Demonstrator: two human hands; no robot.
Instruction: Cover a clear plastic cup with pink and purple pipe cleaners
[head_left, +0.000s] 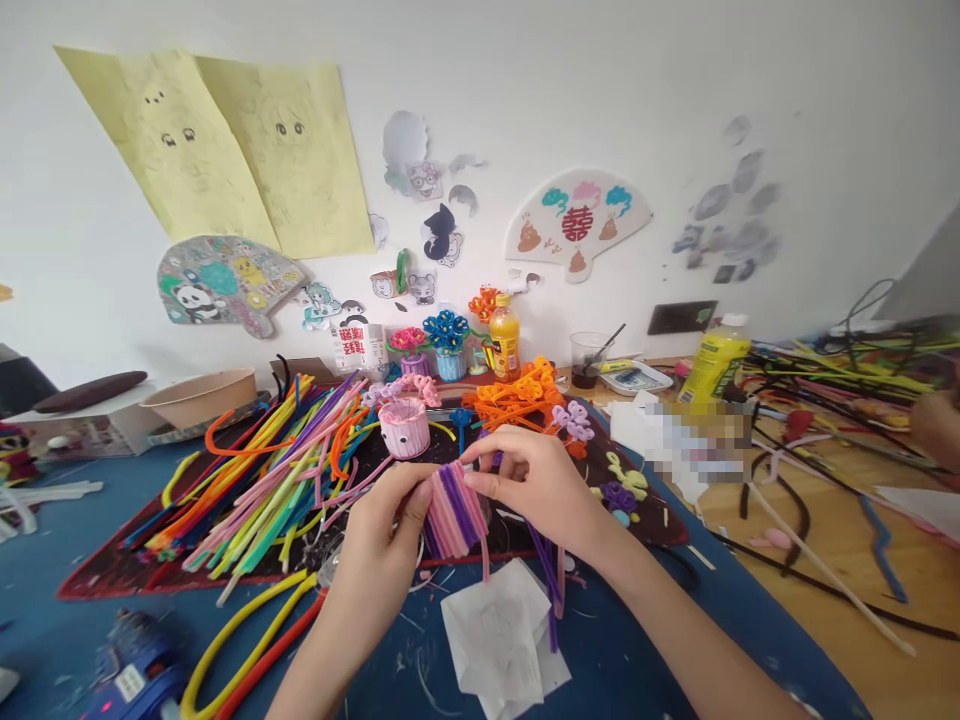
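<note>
My left hand [379, 550] grips a small cup wrapped in pink and purple pipe cleaners [452, 515], thumb and fingers curled round its left side. My right hand [536, 480] pinches a purple pipe cleaner at the cup's top right edge, fingers pressed together. Loose purple pipe cleaner ends [551, 580] hang down below that hand. A finished pink wrapped cup [405, 425] stands just behind my hands. White paper [499, 635] lies on the blue mat [75, 640] under my wrists.
A heap of coloured pipe cleaners [262, 470] lies at left on a dark sheet. A blue glue gun [139, 670] sits at bottom left. Orange pipe-cleaner flowers [517, 395], a juice bottle [504, 340], a yellow bottle [716, 365] and a bowl [199, 395] stand behind. Another person's hand [937, 425] shows at far right.
</note>
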